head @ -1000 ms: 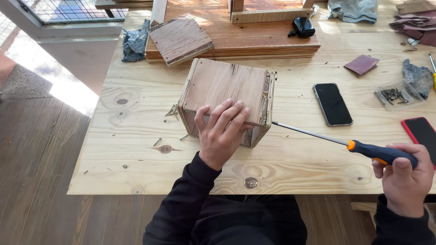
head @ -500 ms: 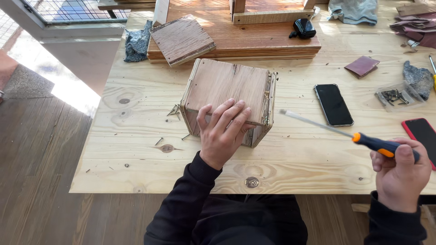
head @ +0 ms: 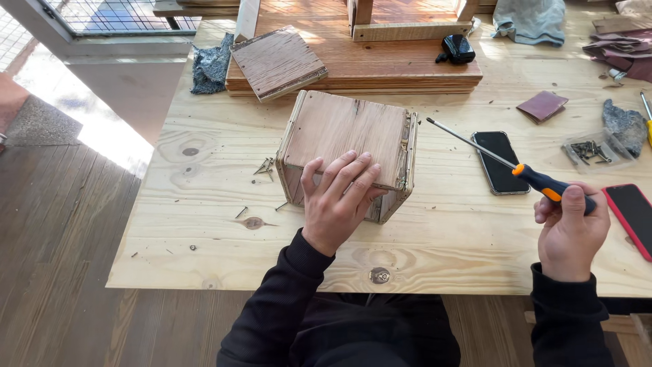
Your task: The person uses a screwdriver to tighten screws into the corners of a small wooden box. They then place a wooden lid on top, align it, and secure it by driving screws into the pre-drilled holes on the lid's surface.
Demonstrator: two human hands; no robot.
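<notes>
**Dark Sleeves and Bare Hands**

The person wears a black long-sleeved top of soft, matte cloth, seen in the lower middle of the frame. The fabric makes loose folds along both arms. Each sleeve ends at the wrist in a ribbed cuff that sits close around it. The left hand [head: 337,206], in the centre of the frame, is bare: it has no glove, no ring and no watch. The right hand [head: 570,228], at the lower right, is bare in the same way. Between the two sleeves, at the bottom edge, more dark clothing shows, with some creases in it.
</notes>
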